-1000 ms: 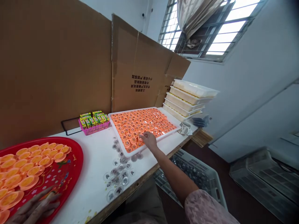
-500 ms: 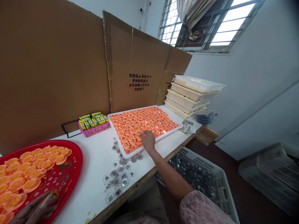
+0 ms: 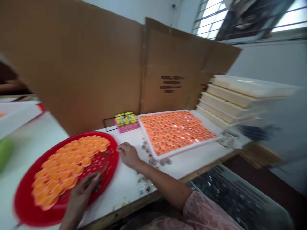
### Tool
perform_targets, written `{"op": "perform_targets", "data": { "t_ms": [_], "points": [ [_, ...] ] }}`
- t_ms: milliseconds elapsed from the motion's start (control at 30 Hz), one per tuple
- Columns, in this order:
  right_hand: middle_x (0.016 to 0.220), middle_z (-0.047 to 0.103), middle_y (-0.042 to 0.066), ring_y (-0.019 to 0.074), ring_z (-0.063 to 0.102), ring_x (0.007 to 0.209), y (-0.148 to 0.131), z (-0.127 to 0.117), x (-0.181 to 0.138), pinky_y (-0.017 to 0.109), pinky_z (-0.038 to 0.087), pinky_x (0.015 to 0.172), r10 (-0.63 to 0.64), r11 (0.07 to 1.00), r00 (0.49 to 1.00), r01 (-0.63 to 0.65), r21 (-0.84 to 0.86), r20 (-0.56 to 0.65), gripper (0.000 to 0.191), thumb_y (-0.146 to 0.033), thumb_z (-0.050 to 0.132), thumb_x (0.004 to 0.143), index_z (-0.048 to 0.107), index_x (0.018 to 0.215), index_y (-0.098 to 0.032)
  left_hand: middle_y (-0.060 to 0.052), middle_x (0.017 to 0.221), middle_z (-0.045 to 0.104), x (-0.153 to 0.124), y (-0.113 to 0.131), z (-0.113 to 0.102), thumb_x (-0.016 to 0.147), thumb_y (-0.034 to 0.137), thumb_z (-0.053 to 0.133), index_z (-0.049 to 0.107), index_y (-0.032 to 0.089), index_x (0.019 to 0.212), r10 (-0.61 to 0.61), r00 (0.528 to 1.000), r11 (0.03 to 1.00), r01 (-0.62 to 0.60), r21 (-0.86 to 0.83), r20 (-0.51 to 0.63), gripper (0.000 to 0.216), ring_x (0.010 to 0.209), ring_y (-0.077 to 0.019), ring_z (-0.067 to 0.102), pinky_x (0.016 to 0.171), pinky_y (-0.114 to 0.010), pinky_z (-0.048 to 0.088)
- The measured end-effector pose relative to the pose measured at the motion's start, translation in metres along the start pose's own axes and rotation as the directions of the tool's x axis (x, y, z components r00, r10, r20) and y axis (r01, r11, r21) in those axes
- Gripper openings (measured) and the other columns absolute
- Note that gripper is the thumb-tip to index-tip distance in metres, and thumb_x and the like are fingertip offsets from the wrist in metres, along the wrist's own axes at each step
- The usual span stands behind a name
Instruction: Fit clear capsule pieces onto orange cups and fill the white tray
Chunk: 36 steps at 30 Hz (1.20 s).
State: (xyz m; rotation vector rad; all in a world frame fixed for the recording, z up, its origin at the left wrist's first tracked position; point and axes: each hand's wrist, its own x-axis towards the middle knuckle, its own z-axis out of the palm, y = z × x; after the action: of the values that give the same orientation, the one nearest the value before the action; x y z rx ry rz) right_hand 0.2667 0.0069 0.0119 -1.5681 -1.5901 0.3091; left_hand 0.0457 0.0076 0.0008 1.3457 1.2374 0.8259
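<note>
My left hand [image 3: 82,190] is over the near right part of a red round tray [image 3: 20,207], thumb and fingers drawn together; blur hides what they may hold. Orange discs [image 3: 63,167] lie overlapping across the tray's left and middle. At the tray's right rim, my right hand [image 3: 129,155] hangs with curled fingers; anything inside them is too small to make out. Further right, a white tray [image 3: 155,156] is filled with rows of orange discs with dark prints [image 3: 175,131]. Small clear round pieces [image 3: 144,188] lie scattered on the table between the trays.
A pink basket [image 3: 128,128] of small yellow-green boxes stands against the cardboard wall [image 3: 107,73]. Stacked white trays [image 3: 223,102] and a cup [image 3: 227,139] are at the right. Below the table edge sits a crate [image 3: 271,198] of clear pieces. A person's arm [image 3: 11,86] shows far left.
My right hand has left the white tray and moved left to the red tray's rim. The view has turned left, showing more of the red tray. My left hand stays over that tray.
</note>
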Motion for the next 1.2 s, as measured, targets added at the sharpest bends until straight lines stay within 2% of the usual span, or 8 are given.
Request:
{"op": "perform_targets", "data": {
  "t_ms": [67,133,300,433,600,833,1067,1200],
  "points": [
    [0.092,0.065,0.004,0.0145,0.060,0.083,0.006,0.014,0.021,0.025,0.046,0.078,0.050,0.998,0.998,-0.049,-0.027,0.029,0.018,-0.012,0.051,0.083,0.064,0.093,-0.018,-0.004,0.069,0.067,0.002,-0.002,0.002,0.063,0.053,0.071,0.065,0.015,0.090,-0.003,0.999,0.997,0.007,-0.082,0.038,0.047,0.058,-0.0161,0.058,0.055,-0.027,0.048],
    [0.089,0.065,0.003,0.0143,0.060,0.080,0.008,0.026,0.040,0.024,0.046,0.075,0.043,0.998,0.996,-0.039,-0.058,0.073,0.018,-0.012,0.051,0.083,0.064,0.094,-0.018,-0.001,0.060,0.062,0.006,-0.004,0.004,0.063,0.053,0.070,0.064,0.015,0.083,-0.013,0.998,0.992,0.019,-0.121,0.054,0.044,0.050,-0.0133,0.053,0.048,-0.024,0.042],
    [0.098,0.063,0.004,0.0168,0.056,0.091,-0.001,0.056,0.074,0.026,0.043,0.082,-0.110,0.952,0.961,0.175,-0.250,0.253,0.019,-0.018,0.054,0.084,0.063,0.100,-0.019,0.000,0.058,0.058,0.008,-0.004,0.006,0.066,0.053,0.067,0.061,0.015,0.078,-0.037,0.996,0.985,0.049,-0.164,0.077,0.040,0.048,-0.0126,0.050,0.046,-0.024,0.037],
    [0.103,0.059,0.010,0.0240,0.047,0.100,-0.005,0.074,0.091,0.034,0.040,0.083,-0.149,0.890,0.918,0.287,-0.356,0.367,0.021,-0.025,0.062,0.079,0.066,0.099,-0.018,0.000,0.058,0.058,0.007,-0.003,0.005,0.067,0.053,0.065,0.060,0.016,0.077,-0.049,0.994,0.984,0.064,-0.167,0.094,0.039,0.048,-0.0133,0.051,0.047,-0.025,0.038],
    [0.103,0.056,0.009,0.0245,0.043,0.100,-0.005,0.078,0.080,0.036,0.038,0.081,-0.191,0.819,0.885,0.382,-0.428,0.425,0.015,-0.022,0.060,0.082,0.066,0.095,-0.019,0.000,0.060,0.059,0.008,-0.005,0.004,0.070,0.051,0.063,0.062,0.016,0.078,-0.046,0.994,0.982,0.063,-0.175,0.102,0.036,0.048,-0.0137,0.051,0.048,-0.025,0.038],
    [0.105,0.057,0.008,0.0232,0.045,0.099,-0.005,0.072,0.067,0.034,0.039,0.083,-0.174,0.849,0.896,0.346,-0.399,0.408,0.026,-0.025,0.061,0.082,0.061,0.107,-0.020,0.001,0.059,0.058,0.007,-0.003,0.004,0.069,0.049,0.065,0.062,0.016,0.081,-0.036,0.995,0.980,0.053,-0.191,0.091,0.036,0.049,-0.0144,0.051,0.049,-0.026,0.038],
    [0.095,0.062,0.009,0.0242,0.048,0.096,-0.011,0.066,0.065,0.034,0.040,0.081,-0.190,0.839,0.892,0.365,-0.405,0.409,0.014,-0.021,0.063,0.079,0.062,0.092,-0.016,0.001,0.057,0.057,0.007,-0.006,0.004,0.071,0.046,0.063,0.062,0.015,0.082,-0.009,0.995,0.983,0.026,-0.181,0.096,0.033,0.048,-0.0142,0.051,0.048,-0.026,0.038],
    [0.098,0.060,0.006,0.0215,0.051,0.093,-0.011,0.062,0.048,0.032,0.042,0.082,-0.165,0.904,0.900,0.302,-0.303,0.403,0.020,-0.019,0.064,0.076,0.060,0.096,-0.017,0.001,0.057,0.058,0.010,-0.012,0.003,0.073,0.046,0.062,0.062,0.015,0.083,0.000,0.999,0.983,0.009,-0.181,0.050,0.032,0.052,-0.0156,0.054,0.051,-0.027,0.041]
  ]
}}
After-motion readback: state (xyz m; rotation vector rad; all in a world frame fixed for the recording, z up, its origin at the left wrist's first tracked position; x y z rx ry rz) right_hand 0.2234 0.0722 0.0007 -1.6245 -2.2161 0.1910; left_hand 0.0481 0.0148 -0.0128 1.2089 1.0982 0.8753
